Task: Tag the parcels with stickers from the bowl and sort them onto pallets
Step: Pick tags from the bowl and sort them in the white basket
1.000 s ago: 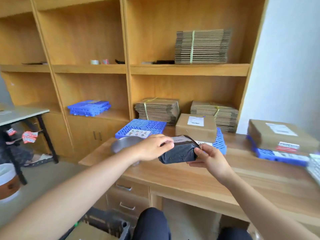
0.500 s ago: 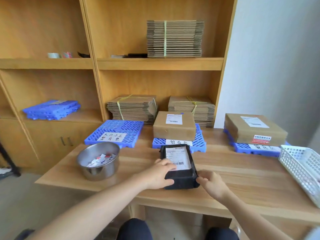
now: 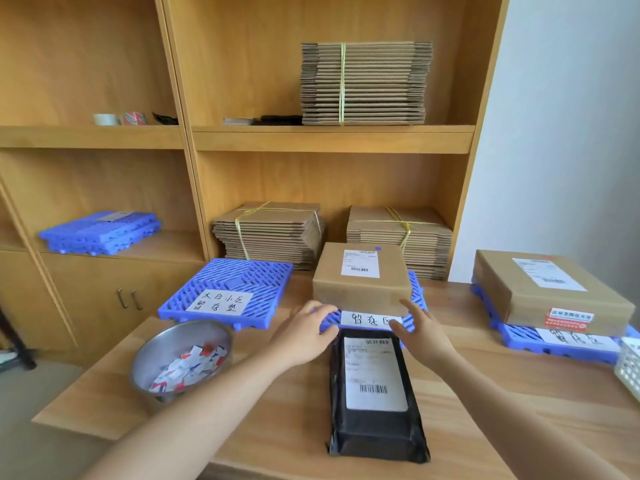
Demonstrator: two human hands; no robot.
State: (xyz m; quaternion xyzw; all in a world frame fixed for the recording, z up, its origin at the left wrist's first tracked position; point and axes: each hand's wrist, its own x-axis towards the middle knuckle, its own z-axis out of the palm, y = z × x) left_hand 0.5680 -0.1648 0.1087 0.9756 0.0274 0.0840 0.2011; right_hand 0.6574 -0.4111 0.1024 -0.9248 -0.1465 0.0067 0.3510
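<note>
Nothing in either grip right now. The left hand (image 3: 304,336) and right hand (image 3: 420,332) have fingers spread near the front edge of the brown box (image 3: 360,282) on the middle pallet (image 3: 418,292), probably framing it for a pickup. The black parcel (image 3: 375,393) lies flat on the counter (image 3: 277,410) between the forearms, label up, so it's ready for a sticker from the bowl (image 3: 140,370) at left.

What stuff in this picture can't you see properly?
All in the head view:
- White basket: cut off by the right edge.
- Middle pallet: mostly hidden under the cardboard box.
- Label on the black parcel: print too small and blurred to read.
- Stickers in the bowl: a jumbled pile, their print too small to read.
</note>
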